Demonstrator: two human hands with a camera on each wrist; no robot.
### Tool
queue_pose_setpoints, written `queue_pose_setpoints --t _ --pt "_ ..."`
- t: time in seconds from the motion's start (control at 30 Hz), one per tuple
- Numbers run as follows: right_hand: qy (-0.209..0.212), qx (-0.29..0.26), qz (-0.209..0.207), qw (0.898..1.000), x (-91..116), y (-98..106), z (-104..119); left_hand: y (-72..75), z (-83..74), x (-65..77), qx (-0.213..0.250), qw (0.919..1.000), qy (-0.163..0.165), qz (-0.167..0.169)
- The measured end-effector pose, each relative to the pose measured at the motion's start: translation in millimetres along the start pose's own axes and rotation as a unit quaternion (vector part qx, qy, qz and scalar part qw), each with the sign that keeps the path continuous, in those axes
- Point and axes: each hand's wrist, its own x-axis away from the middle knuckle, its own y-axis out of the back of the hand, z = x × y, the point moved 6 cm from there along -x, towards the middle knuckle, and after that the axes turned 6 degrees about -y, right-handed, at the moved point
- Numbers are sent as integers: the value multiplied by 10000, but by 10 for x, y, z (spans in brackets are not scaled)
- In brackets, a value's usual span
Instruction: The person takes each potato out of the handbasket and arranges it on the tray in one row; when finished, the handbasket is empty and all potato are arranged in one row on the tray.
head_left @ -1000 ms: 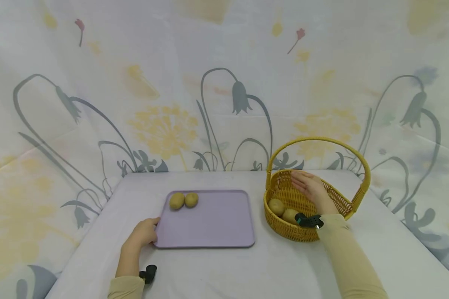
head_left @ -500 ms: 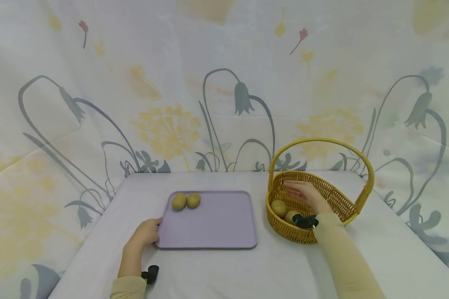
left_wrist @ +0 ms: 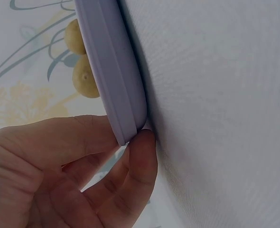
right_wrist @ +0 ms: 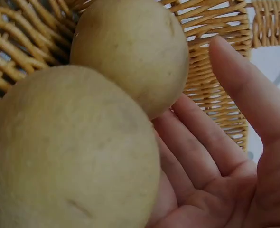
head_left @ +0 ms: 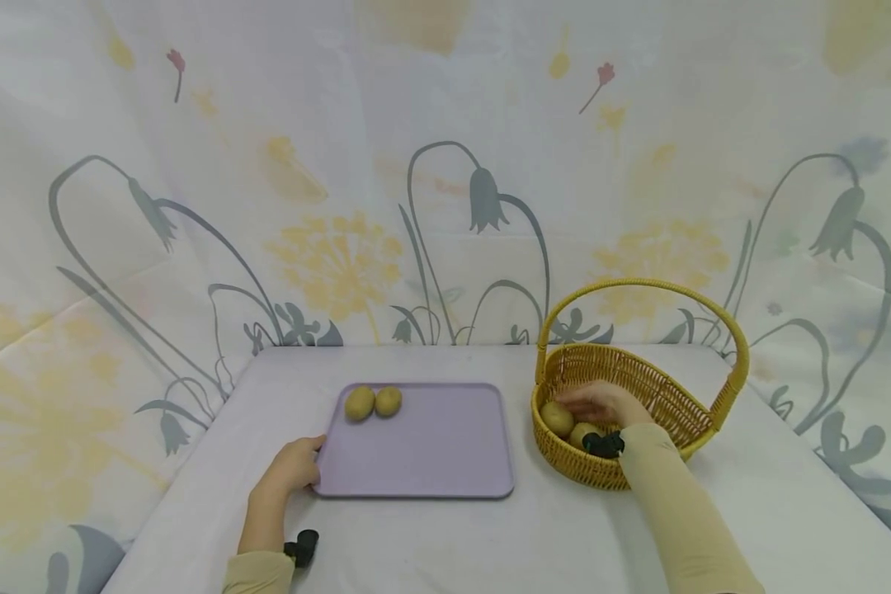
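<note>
My left hand (head_left: 294, 464) holds the left edge of a lilac tray (head_left: 445, 450); in the left wrist view, thumb and fingers pinch its rim (left_wrist: 112, 71) from both sides. Two potatoes, a larger one (head_left: 360, 403) and a smaller one (head_left: 388, 401), lie side by side at the tray's back left. Inside the wicker basket (head_left: 582, 472) is my right hand (head_left: 609, 403), beside two more potatoes. The right wrist view has its extended fingers behind the farther potato (right_wrist: 130, 52), thumb apart; whether they touch is unclear. The nearer potato (right_wrist: 73, 152) partly covers the palm.
The basket's tall arched handle (head_left: 642, 283) rises over my right hand. Basket and tray stand apart on a white-covered table (head_left: 445, 544). A flower-printed cloth (head_left: 327, 124) hangs behind the table.
My right hand has moved lower and leftward in the basket, coming down beside the potatoes. The left hand keeps its hold on the tray edge. The head view has shifted slightly.
</note>
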Motion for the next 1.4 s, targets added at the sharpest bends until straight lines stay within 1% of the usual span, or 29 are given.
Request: queue_pose_setpoints --t 0.13,0.27,0.33,0.43,0.5,0.6,0.7,0.77,0.83,0.9,1.03,1.13,1.27,1.4 --pt "-161 213 -9 9996 -12 -11 -22 -8 3 0 22 10000 48 28" --pt "-200 632 -44 9978 -15 -19 -21 -9 -2 -5 -3 10000 69 50" --pt "-195 870 7 9960 -17 -37 -18 -6 -7 -5 -26 10000 68 48" --pt "-191 1201 213 9924 -18 -80 -23 -1 -14 0 -49 10000 43 41" --pt "-220 1331 366 9902 -16 -113 -30 0 -17 7 -45 10000 40 36" --pt "-260 1353 466 9894 -9 -140 -33 2 -23 16 -62 10000 50 45" --pt "-282 1198 471 9913 0 -140 -25 4 -27 17 -90 9999 64 63" --pt "-276 987 366 9941 2 -115 -17 7 -34 16 -115 9999 66 76" --pt "-274 651 273 9971 1 -84 -14 7 -37 11 -108 9999 77 88" --pt "-267 341 71 9990 13 -43 -12 9 -37 10 -105 9999 95 90" --pt "-332 -84 -197 9992 88 12 -46 -7 -48 18 -132 9998 53 120" --pt "-369 -233 -325 9985 154 37 -56 -23 -44 27 -123 9998 18 152" --pt "-288 -516 -231 9980 218 38 19 -21 -35 31 -82 9998 -12 175" --pt "10 -760 70 9971 257 -23 204 22 -37 14 -53 9998 -26 163"
